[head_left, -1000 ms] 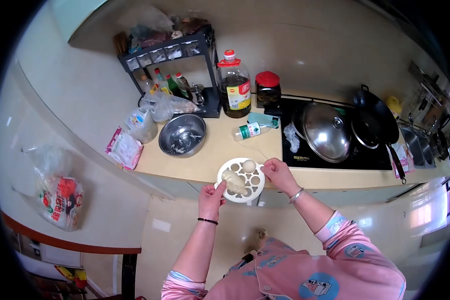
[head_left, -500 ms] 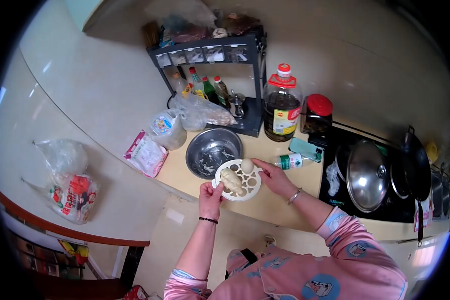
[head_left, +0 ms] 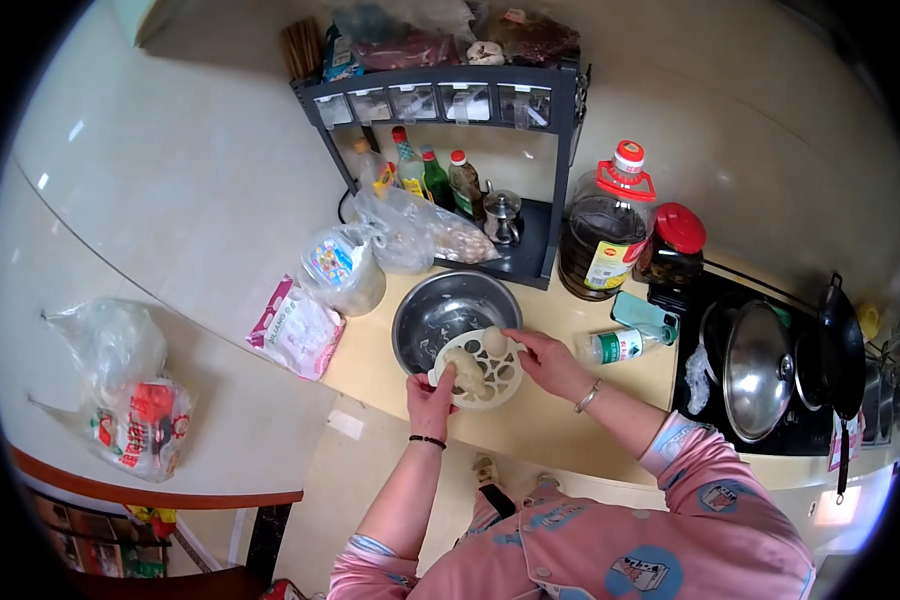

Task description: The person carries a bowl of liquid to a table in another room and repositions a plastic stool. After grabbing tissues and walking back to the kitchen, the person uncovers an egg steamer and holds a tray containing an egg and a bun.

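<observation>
A round white plate with cut-out holes [head_left: 505, 383] is held level between both hands, over the front edge of a metal bowl [head_left: 410, 320]. On it lie a lumpy piece of pale dough [head_left: 466, 374] and a small round ball [head_left: 494, 342]. My left hand [head_left: 432, 400] grips the plate's left rim, its thumb by the dough. My right hand [head_left: 550, 363] pinches the right rim beside the ball. Whitish scraps stick to the inside of the bowl.
Behind the bowl stands a dark rack [head_left: 560, 190] with bottles and bags. A large oil bottle [head_left: 600, 235], a red-lidded jar [head_left: 678, 232] and a clear bottle [head_left: 615, 346] are to the right, before the stove [head_left: 770, 437]. A pink-white bag [head_left: 298, 330] lies left.
The view has swung toward the rack, so the stove sits further right. My hands and the plate have come from in front of the counter to the bowl's front edge, still holding dough and ball.
</observation>
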`<action>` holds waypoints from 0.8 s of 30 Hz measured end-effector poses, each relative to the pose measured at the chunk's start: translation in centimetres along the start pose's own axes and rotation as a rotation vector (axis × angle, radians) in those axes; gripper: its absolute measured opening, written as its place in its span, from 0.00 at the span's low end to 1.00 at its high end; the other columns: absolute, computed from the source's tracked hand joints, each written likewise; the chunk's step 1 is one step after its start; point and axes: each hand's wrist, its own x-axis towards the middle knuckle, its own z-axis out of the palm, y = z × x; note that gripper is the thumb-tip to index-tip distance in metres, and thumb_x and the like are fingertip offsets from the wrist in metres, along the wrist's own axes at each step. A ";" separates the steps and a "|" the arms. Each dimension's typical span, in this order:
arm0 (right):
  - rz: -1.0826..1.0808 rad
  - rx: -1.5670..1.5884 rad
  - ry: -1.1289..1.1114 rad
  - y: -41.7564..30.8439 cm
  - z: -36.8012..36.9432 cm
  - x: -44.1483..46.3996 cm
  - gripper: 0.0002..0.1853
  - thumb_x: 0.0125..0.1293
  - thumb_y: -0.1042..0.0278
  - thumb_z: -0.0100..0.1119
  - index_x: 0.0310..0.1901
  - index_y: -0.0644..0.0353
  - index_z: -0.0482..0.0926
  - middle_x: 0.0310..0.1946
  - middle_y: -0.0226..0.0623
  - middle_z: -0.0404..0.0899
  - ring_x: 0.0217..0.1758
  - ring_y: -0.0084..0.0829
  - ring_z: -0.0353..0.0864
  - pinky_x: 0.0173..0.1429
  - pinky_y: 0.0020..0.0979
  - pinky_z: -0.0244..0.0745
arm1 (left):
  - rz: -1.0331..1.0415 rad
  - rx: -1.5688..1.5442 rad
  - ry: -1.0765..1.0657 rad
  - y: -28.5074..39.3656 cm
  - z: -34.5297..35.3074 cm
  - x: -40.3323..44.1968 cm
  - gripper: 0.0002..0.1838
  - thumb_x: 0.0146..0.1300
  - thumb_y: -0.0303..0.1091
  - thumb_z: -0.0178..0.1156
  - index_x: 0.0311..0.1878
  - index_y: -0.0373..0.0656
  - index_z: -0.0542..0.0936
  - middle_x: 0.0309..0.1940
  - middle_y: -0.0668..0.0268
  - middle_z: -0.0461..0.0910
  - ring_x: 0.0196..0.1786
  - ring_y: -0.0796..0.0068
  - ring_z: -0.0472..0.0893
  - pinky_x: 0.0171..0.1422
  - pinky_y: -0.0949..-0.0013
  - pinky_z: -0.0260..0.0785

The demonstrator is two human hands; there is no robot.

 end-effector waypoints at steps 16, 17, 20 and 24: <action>0.090 0.093 0.199 0.0 2.6 2.5 0.25 0.56 0.76 0.55 0.58 0.57 0.66 0.21 0.32 0.64 0.21 0.24 0.64 0.30 0.25 0.67 | 0.188 -0.055 -0.157 -1.9 -3.9 5.9 0.07 0.62 0.33 0.56 0.36 0.40 0.71 0.24 0.75 0.71 0.24 0.88 0.68 0.28 0.83 0.62; 0.112 0.085 0.176 0.1 2.7 2.6 0.25 0.56 0.77 0.55 0.58 0.57 0.66 0.21 0.29 0.63 0.22 0.21 0.63 0.30 0.22 0.66 | 0.224 0.008 -0.138 -1.7 -4.1 6.2 0.07 0.61 0.32 0.57 0.35 0.39 0.72 0.23 0.74 0.72 0.25 0.88 0.68 0.29 0.83 0.62; 0.158 0.056 0.163 -0.4 3.0 3.0 0.25 0.56 0.76 0.55 0.57 0.58 0.66 0.21 0.30 0.65 0.23 0.22 0.66 0.31 0.23 0.67 | 0.212 0.074 -0.136 -0.7 -4.5 7.1 0.06 0.59 0.31 0.58 0.34 0.38 0.75 0.24 0.74 0.73 0.26 0.88 0.69 0.30 0.83 0.61; 0.204 0.029 0.174 -0.5 3.7 3.4 0.25 0.55 0.75 0.56 0.56 0.59 0.65 0.20 0.33 0.69 0.22 0.27 0.71 0.31 0.28 0.70 | 0.125 0.175 -0.140 -0.6 -5.4 8.2 0.07 0.56 0.30 0.61 0.33 0.37 0.76 0.25 0.75 0.74 0.27 0.88 0.70 0.31 0.84 0.61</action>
